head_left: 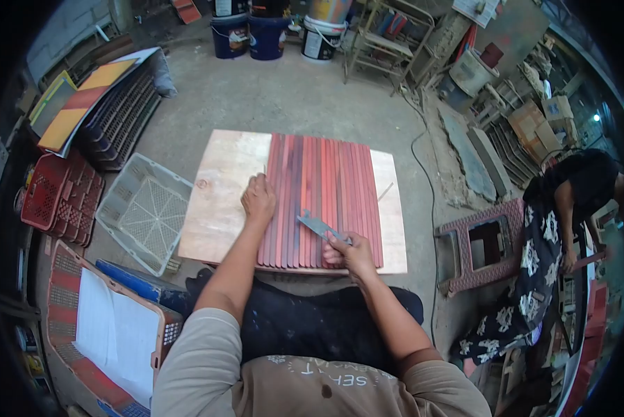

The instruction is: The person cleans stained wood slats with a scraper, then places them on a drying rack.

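Note:
Red-stained wooden slats (pixel 319 174) lie side by side, running away from me across a pale plywood board (pixel 222 163). At the left edge of the slats is my left hand (pixel 258 200), its fingers pinched together around what looks like a thin stick (pixel 265 169), mostly hidden by the fingers. My right hand (pixel 350 254), near the front right of the slats, is closed on a flat grey scraper-like tool (pixel 317 226). The tool points to the left and away from me, over the slats. A small thin sliver (pixel 386 190) lies on the board to the right.
A white plastic crate (pixel 145 201) and red crates (pixel 56 198) stand to my left. Paint buckets (pixel 267 38) and a metal chair (pixel 388 42) are at the back. On the right, a co-worker (pixel 583 184) bends near a red stool (pixel 479 243); a cable (pixel 423 146) crosses the floor.

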Tool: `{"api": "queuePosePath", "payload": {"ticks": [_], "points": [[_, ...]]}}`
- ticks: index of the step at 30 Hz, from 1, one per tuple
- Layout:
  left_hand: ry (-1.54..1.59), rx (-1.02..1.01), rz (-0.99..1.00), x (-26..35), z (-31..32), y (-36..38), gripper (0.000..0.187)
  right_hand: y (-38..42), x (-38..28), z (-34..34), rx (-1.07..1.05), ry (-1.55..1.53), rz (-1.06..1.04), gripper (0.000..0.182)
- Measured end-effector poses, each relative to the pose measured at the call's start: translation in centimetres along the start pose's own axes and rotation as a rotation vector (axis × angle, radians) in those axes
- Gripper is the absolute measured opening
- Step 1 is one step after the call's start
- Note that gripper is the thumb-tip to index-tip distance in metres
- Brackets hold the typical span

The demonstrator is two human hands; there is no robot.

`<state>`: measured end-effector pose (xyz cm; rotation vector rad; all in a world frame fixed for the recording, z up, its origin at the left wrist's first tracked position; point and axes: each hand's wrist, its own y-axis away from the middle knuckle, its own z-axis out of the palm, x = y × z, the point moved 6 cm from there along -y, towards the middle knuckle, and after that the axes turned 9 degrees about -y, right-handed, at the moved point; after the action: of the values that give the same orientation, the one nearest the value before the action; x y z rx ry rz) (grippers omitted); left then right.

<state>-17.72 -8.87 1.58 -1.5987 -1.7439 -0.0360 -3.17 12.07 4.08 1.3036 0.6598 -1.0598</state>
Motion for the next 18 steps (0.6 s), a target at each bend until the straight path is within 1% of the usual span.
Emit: {"api": "queuePosePath", "payload": {"ticks": [3, 4, 8, 11, 12, 15, 18], "points": [[0.009, -0.043, -0.024, 0.0, 0.0, -0.1, 0.016, -0.8, -1.5, 0.8, -0.064, -0.156, 0.04, 0.017], [0.016, -0.045, -0.021, 0.0, 0.0, -0.2, 0.016, -1.4, -1.9, 1.5, -0.118, -0.17, 0.03, 0.025], [0.032, -0.048, -0.022, 0.0, -0.1, -0.2, 0.016, -2.9, -4.3, 5.2, -0.152, -0.164, -0.108, 0.022], [0.023, -0.051, -0.025, 0.0, -0.1, -0.3, 0.015, -4.6, -4.8, 7.3, -0.157, -0.229, -0.11, 0.022], [0.019, -0.056, -0.026, 0.0, -0.1, -0.3, 0.014, -5.0, -4.8, 7.8, -0.146, -0.248, -0.095, 0.018], [0.051, -0.047, -0.02, 0.1, -0.3, -0.4, 0.014, -6.4, -4.7, 8.9, -0.18, -0.334, -0.094, 0.017], [0.065, -0.054, -0.026, -0.1, -0.3, -0.5, 0.016, -7.7, -4.8, 9.5, -0.177, -0.342, -0.096, 0.017]]}}
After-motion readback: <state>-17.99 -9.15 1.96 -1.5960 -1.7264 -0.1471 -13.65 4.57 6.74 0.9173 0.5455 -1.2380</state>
